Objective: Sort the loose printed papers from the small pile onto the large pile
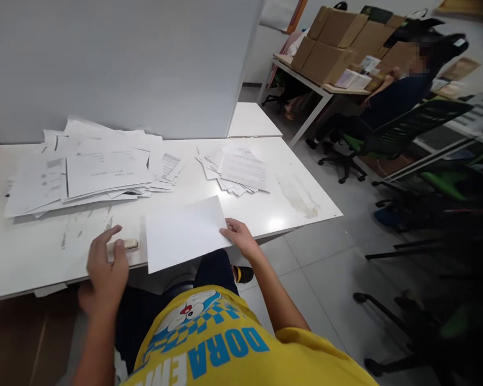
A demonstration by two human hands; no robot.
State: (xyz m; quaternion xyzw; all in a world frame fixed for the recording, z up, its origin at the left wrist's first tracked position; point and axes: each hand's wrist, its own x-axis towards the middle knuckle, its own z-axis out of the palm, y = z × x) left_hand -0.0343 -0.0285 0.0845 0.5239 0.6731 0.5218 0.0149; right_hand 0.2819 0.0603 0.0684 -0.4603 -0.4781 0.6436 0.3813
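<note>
My right hand (238, 237) pinches the right edge of a blank white sheet of paper (185, 230), which overhangs the front edge of the desk. Left of the sheet lies a small beige stapler-like object (131, 244). My left hand (108, 262) is at its left end, with thumb and index finger apart and partly covering it; whether they touch it I cannot tell.
A large untidy pile of papers (104, 171) covers the back left of the white desk (306, 187). A smaller stack of printed sheets (243, 170) sits right of it. A grey partition (116, 64) rises behind. Beyond are cardboard boxes (326, 59), a seated person (402, 99) and office chairs.
</note>
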